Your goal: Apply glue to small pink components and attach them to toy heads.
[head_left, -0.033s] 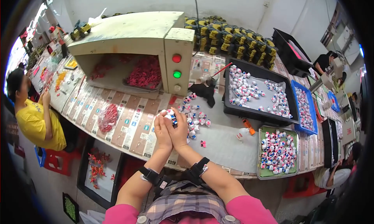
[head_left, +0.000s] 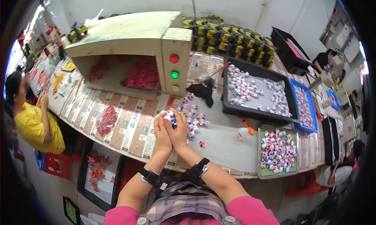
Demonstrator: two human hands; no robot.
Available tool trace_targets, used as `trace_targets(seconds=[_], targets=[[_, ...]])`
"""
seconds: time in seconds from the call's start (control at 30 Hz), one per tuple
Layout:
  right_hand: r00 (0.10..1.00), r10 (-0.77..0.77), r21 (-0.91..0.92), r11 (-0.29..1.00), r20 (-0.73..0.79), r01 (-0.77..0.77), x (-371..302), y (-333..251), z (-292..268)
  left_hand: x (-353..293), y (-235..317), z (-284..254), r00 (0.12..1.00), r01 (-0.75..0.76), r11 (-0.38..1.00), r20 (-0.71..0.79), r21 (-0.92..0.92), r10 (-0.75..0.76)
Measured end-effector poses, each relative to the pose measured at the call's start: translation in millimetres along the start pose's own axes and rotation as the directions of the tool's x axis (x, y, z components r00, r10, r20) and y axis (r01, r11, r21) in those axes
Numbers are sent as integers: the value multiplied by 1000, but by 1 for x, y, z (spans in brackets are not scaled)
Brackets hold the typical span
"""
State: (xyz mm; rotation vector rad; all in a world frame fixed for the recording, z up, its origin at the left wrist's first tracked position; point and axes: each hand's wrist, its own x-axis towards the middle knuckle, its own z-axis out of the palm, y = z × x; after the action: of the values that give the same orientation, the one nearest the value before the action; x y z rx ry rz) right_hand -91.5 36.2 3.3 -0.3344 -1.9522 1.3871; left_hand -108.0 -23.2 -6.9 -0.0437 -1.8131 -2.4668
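My left hand (head_left: 161, 134) and my right hand (head_left: 178, 134) are pressed together above the table edge, cupped around small white toy figures (head_left: 169, 114) with blue and pink parts. Only the figures' tops show between the fingers; how many lie inside is hidden. Just right of my hands, a loose heap of similar toy figures (head_left: 197, 121) spreads over a grey sheet (head_left: 223, 150). A small pink piece (head_left: 202, 144) lies apart, nearer to me.
A cream machine (head_left: 117, 33) with an open mouth stands behind. Right are a black tray (head_left: 254, 111), a blue tray (head_left: 306, 128) and a green-lined tray (head_left: 261, 172) of figures. An orange-capped bottle (head_left: 243, 135) and a bag of red pieces (head_left: 106, 120) lie nearby. A yellow-shirted person (head_left: 37, 127) sits left.
The whole view has shifted slightly, so the table and trays appear a little further left. Both hands stay closed around the toy figures.
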Motion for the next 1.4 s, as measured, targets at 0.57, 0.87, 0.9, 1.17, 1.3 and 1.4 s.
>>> trace_targets(seconds=[0.57, 0.87, 0.9, 1.17, 1.3, 1.4], targets=[[995, -98, -262, 960, 33, 103, 8, 25, -29, 17, 18, 1, 821, 377, 877, 331, 298, -465], [980, -111, -339, 927, 166, 162, -17, 17, -88, -1, 33, -42, 868, -44, 856, 443, 515, -222], [975, -90, -379, 911, 202, 163, -21, 17, -90, -18, 42, -31, 820, -379, 607, 558, 699, -131], [978, -17, -270, 960, 208, 74, -20, 26, -86, -33, 13, -17, 728, -669, 90, 675, 737, -115], [993, -33, -304, 950, 116, 67, -9, 25, -136, -27, 16, -9, 736, -660, 120, 671, 741, -92], [880, 386, -378, 886, 276, -270, -15, 9, -148, -25, 15, -15, 743, -648, 137, 661, 749, -99]])
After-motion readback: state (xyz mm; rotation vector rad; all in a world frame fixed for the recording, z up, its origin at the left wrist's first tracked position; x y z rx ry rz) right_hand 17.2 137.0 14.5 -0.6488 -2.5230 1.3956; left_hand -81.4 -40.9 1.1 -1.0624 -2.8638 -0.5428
